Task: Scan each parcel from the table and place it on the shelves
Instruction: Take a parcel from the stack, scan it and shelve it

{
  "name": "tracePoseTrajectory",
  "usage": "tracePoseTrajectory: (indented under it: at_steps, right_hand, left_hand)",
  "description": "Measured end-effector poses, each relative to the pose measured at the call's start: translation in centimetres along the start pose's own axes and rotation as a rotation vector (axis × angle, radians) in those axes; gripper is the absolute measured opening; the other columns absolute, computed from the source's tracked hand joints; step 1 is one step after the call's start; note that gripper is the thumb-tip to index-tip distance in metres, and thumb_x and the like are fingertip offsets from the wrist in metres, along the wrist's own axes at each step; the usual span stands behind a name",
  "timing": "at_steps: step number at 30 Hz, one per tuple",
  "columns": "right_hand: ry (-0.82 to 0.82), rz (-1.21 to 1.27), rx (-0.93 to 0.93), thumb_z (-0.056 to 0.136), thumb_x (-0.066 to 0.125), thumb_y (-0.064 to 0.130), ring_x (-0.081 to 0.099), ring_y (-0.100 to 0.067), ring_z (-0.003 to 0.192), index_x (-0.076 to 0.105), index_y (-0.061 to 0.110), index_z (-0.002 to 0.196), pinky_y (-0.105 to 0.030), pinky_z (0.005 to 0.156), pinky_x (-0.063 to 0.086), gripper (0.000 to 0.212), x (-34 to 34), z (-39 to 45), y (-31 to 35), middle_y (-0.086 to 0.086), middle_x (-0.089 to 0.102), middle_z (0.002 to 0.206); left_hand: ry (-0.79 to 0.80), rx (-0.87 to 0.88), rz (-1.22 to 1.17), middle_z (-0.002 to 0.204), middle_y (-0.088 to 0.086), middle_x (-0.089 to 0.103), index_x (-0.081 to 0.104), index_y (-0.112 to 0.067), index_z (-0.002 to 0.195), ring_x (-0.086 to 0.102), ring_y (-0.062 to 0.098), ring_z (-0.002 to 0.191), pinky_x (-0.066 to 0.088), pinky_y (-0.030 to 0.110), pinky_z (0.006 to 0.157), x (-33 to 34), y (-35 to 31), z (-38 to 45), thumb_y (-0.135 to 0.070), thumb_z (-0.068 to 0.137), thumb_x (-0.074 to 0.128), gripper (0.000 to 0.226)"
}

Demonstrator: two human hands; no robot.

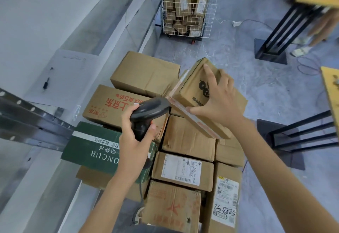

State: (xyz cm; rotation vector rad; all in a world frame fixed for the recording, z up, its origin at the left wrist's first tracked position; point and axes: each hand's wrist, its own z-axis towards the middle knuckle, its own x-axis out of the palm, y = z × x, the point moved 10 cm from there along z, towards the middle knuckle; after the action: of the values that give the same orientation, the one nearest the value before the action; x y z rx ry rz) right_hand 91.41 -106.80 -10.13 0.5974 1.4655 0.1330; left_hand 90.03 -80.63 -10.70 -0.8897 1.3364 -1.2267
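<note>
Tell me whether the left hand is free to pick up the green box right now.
Probably not: the left hand grips the scanner, so its fingers are taken. The green box lies just beneath it with nothing on top, so reach itself looks fine.

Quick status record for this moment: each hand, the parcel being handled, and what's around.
left hand: grips black scanner, nose toward the lifted box
right hand: holds tilted cardboard box above the pile
pile: cardboard parcels, one green box
background: wire cart full of parcels
paper and pen: left ledge
</note>
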Motion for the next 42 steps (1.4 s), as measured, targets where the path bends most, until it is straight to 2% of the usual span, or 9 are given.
tracePoseTrajectory:
  at_steps: [2,6,14,18,23,27,31,35,42]
  right_hand:
    - [0.005,0.188,0.084,0.048,0.069,0.078,0.017,-0.034,0.144,0.001,0.044,0.156,-0.056,0.114,0.028,0.132,0.2,-2.3,0.5,-0.013,0.015,0.156]
    - [0.043,0.463,0.287,0.041,0.071,0.080,0.017,-0.027,0.146,-0.001,0.056,0.152,-0.056,0.115,0.029,0.134,2.2,-5.9,0.5,0.000,0.014,0.158]
    - [0.062,0.810,0.479,0.043,0.080,0.074,0.033,-0.028,0.146,0.008,0.047,0.157,-0.057,0.116,0.034,0.137,5.1,-9.6,1.7,0.001,0.031,0.160]
    - [0.053,1.062,0.490,0.066,0.083,0.060,0.065,-0.020,0.119,0.036,0.045,0.148,-0.052,0.104,0.051,0.095,5.7,-10.6,2.7,0.005,0.061,0.138]
    - [-0.023,0.843,0.477,0.082,0.081,0.042,0.068,-0.011,0.110,0.041,0.029,0.147,-0.047,0.099,0.055,0.078,4.3,-12.1,3.0,0.010,0.069,0.125]
    - [-0.234,0.405,0.403,0.085,0.073,0.051,0.038,-0.026,0.143,0.008,0.026,0.161,-0.044,0.114,0.037,0.103,1.0,-14.1,4.8,-0.003,0.030,0.162]
    - [-0.200,0.124,0.317,0.069,0.074,0.070,0.022,-0.038,0.144,-0.010,0.033,0.159,-0.048,0.116,0.030,0.128,0.9,-15.1,7.6,-0.021,0.007,0.162]
    - [-0.204,0.108,0.313,0.069,0.075,0.068,0.013,-0.033,0.144,-0.017,0.039,0.157,-0.050,0.118,0.024,0.131,1.3,-16.2,7.2,-0.012,-0.017,0.165]
    - [-0.399,0.161,0.139,0.070,0.048,0.065,0.033,-0.029,0.134,0.016,0.044,0.159,-0.048,0.115,0.030,0.097,-2.1,-17.1,8.5,0.015,0.001,0.168]
  left_hand:
    - [-0.040,-0.020,-0.088,0.122,-0.046,0.048,0.037,-0.058,0.129,0.052,-0.009,0.122,0.043,0.010,0.098,-0.4,0.2,0.4,-0.006,0.093,0.071,0.072]
    - [-0.059,-0.185,-0.299,0.126,-0.033,0.054,0.041,-0.065,0.121,0.060,0.003,0.118,0.051,0.033,0.097,-1.2,2.3,0.8,-0.029,0.086,0.076,0.061]
    - [-0.008,-0.348,-0.531,0.121,-0.019,0.065,0.046,-0.067,0.119,0.071,0.010,0.108,0.060,0.047,0.090,-1.3,4.0,0.3,-0.029,0.088,0.075,0.057]
    - [0.053,-0.338,-0.621,0.101,-0.022,0.074,0.044,-0.055,0.125,0.075,0.017,0.102,0.063,0.039,0.075,-1.1,2.9,-0.2,-0.020,0.090,0.071,0.057]
    - [0.120,-0.287,-0.613,0.106,-0.021,0.073,0.047,-0.057,0.122,0.072,0.026,0.108,0.062,0.040,0.081,-1.1,0.9,-0.7,-0.028,0.081,0.072,0.057]
    - [0.172,-0.287,-0.642,0.123,0.000,0.069,0.050,-0.057,0.120,0.072,0.027,0.110,0.062,0.038,0.080,-0.2,0.1,-1.4,-0.024,0.084,0.071,0.053]
    - [0.199,-0.252,-0.607,0.133,0.020,0.059,0.046,-0.052,0.125,0.072,0.027,0.108,0.060,0.050,0.088,0.4,-0.8,-2.1,-0.024,0.089,0.075,0.054]
    - [0.223,-0.203,-0.627,0.132,0.015,0.059,0.047,-0.050,0.128,0.072,0.026,0.109,0.062,0.039,0.080,0.4,-1.5,-2.3,-0.023,0.084,0.073,0.057]
    - [0.116,-0.162,-0.539,0.119,-0.029,0.063,0.046,-0.060,0.126,0.067,0.005,0.112,0.060,0.030,0.084,-1.7,-0.6,-2.3,-0.029,0.087,0.076,0.058]
